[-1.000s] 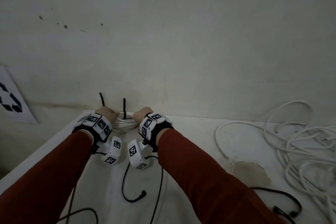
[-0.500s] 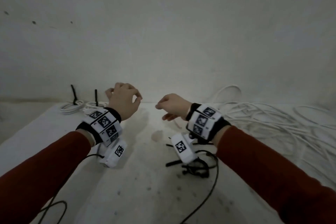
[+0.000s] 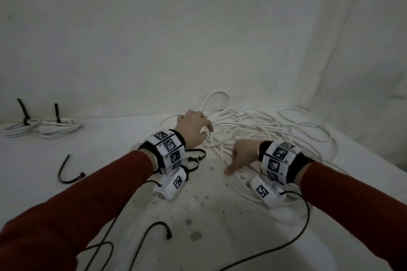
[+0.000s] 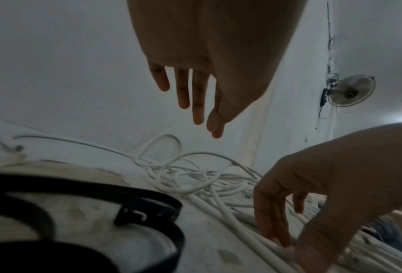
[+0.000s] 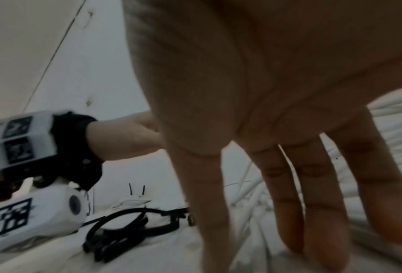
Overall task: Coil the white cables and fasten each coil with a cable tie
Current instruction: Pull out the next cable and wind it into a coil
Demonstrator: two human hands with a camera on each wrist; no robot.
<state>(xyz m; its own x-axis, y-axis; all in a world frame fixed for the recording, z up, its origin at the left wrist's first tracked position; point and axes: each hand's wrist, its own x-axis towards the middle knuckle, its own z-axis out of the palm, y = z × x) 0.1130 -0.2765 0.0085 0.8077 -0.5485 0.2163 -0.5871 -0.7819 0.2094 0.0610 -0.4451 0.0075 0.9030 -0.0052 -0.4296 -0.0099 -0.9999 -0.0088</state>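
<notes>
Two finished white coils (image 3: 19,127) (image 3: 60,127), each with a black tie standing up, lie at the table's far left. A loose tangle of white cables (image 3: 259,126) spreads over the far right. My left hand (image 3: 204,132) hovers over the tangle's left edge, fingers straight and empty (image 4: 195,114). My right hand (image 3: 233,167) reaches down with straight fingers (image 5: 288,221), and its fingertips (image 4: 277,238) touch the near cable strands. A bunch of black cable ties (image 3: 196,157) lies under my left wrist, close up in the left wrist view (image 4: 134,214).
A single black tie (image 3: 66,171) lies curved on the white table (image 3: 110,143) at the left. Thin black sensor leads (image 3: 154,233) trail across the near table. A pale wall backs the table, with a wall fan (image 4: 351,90) high on the right.
Both hands left the second tied coil at the far left and moved right to the loose tangle. The head view swung right with them, and the right hand came down onto the cables.
</notes>
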